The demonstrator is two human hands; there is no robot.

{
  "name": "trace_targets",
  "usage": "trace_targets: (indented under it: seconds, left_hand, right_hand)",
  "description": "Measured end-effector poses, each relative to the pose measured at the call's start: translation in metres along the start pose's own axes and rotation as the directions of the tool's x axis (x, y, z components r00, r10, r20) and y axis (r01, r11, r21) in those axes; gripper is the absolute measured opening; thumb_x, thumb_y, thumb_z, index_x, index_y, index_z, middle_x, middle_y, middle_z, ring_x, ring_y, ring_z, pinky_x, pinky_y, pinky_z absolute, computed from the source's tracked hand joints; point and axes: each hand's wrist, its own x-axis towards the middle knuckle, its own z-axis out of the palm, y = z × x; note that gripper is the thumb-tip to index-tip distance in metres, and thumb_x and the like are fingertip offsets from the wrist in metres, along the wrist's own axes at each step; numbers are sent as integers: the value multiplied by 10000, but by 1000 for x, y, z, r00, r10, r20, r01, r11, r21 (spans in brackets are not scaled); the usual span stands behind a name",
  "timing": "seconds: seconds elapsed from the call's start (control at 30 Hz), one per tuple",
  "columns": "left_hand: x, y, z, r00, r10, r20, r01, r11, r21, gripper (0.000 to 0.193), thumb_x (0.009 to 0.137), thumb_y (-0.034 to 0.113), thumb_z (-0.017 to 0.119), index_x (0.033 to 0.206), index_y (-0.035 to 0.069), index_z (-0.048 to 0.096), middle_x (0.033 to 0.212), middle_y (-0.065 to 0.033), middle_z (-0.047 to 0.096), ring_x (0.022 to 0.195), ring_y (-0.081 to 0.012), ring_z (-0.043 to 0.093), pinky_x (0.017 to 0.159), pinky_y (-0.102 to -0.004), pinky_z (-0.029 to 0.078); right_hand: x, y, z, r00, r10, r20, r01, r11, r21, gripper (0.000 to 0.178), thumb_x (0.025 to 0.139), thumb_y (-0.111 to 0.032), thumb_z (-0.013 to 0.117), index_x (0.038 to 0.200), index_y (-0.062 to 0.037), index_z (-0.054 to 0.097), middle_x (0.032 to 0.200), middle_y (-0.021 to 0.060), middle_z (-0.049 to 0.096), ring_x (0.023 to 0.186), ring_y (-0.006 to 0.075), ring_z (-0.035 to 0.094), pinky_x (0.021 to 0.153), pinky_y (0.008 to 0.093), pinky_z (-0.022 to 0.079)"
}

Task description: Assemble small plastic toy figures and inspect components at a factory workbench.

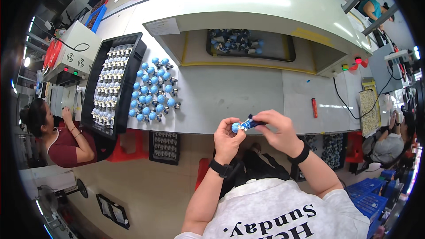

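Observation:
Over the near edge of the table, my left hand point(226, 140) pinches a small blue-headed figurine point(236, 127) close to its round, ribbed head. From the other side, my right hand point(280, 133) is closed on the dark blue end of the same figurine. Both hands meet around it, and the fingers partly cover its body. Left of my hands, several more figurines point(154, 89) with light blue ball heads lie loosely grouped on the grey tabletop point(217, 99). Beyond that group, a black tray point(136, 46) holds rows of pale figurine pieces.
A white tunnel-shaped machine point(261, 0) spans the table's far side, with a black tray point(290, 52) of blue-headed pieces inside. A red tube point(314, 108) lies to the right, near a black cable point(343, 104). People sit at both sides.

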Motion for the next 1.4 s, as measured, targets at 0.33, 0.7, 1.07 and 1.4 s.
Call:
trace_targets:
  seconds: [0.33,0.7,1.07,1.4]
  left_hand:
    - [4,6,-1,999,-14,52,11,998,61,313,731,-75,552,1024,-20,457,879,-58,565,752,-59,533,624,-168,443]
    - [8,20,-2,986,-107,126,105,994,19,355,728,-46,574,1050,-18,429,836,-61,571,734,-63,539,637,-178,453]
    - [13,23,-2,953,-266,144,262,964,46,392,705,-69,550,1069,-25,411,813,-64,577,647,-70,523,560,-183,434]
    - [21,23,-24,952,-273,136,274,962,10,416,693,-78,525,1081,-40,379,850,-103,587,617,-84,514,563,-197,442]
  right_hand:
    - [7,-2,5,945,-199,260,282,899,-336,299,654,64,607,942,-1,558,856,99,547,798,259,504,680,326,442]
    - [14,-7,-3,917,-260,303,355,879,-319,444,628,52,637,1043,-62,530,794,65,578,887,235,517,780,352,407]
    - [28,0,-14,795,-168,583,367,898,-241,347,639,44,616,933,-54,460,867,51,575,866,229,538,762,329,407]
    - [14,38,-45,941,336,42,-284,714,640,306,769,29,548,1015,-68,395,890,64,537,831,118,524,765,248,427]
